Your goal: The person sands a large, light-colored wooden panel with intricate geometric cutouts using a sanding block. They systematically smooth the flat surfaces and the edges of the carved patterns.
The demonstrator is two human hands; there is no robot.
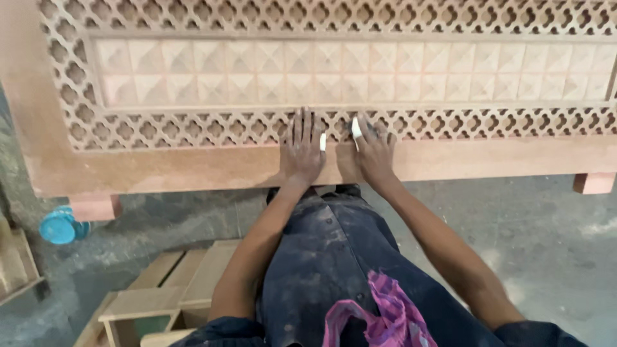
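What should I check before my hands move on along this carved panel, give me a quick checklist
1. Left hand flat on the panel: ok.
2. Right hand on the lattice: ok.
3. White wraps on fingers in place: ok.
4. Panel resting on both blocks: ok.
5. Tool in either hand: cannot tell.
6. Blue can clear of the panel: ok.

Dusty grey concrete floor (546, 244)
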